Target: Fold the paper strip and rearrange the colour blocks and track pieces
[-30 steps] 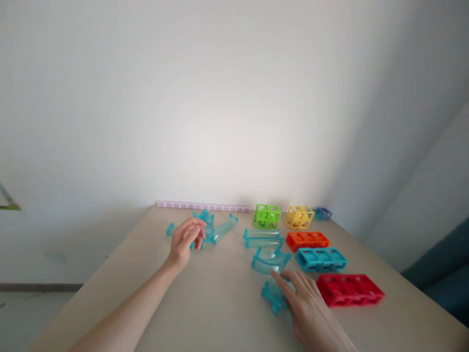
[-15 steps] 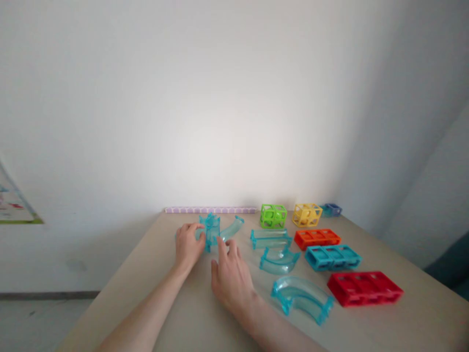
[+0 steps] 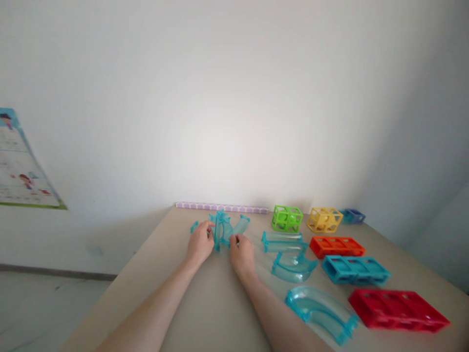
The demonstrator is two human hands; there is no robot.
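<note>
An upright, clear blue marble-run piece (image 3: 220, 227) with pointed connectors stands on the table between my hands. My left hand (image 3: 201, 242) is closed on its left side, thumb and fingers at its edge. My right hand (image 3: 242, 254) is pinched at the lower right of the same piece, and its fingertips partly hide the contact. Just behind the right hand lies a curved clear blue track (image 3: 241, 225); whether it joins the upright piece I cannot tell. The tip of another clear blue part (image 3: 194, 226) shows behind my left hand.
Right of my hands lie a straight clear track (image 3: 282, 242) and curved tracks (image 3: 295, 270) (image 3: 322, 313). Farther right are orange (image 3: 337, 247), teal (image 3: 355, 270) and red (image 3: 397, 309) frame blocks. Green (image 3: 287, 218) and yellow (image 3: 324, 220) frames stand by the wall, near a purple patterned strip (image 3: 222, 207).
My right hand has moved forward to the upright piece, and its fingers have closed into a pinch. My left hand stays at the piece's left side. The view has shifted slightly left.
</note>
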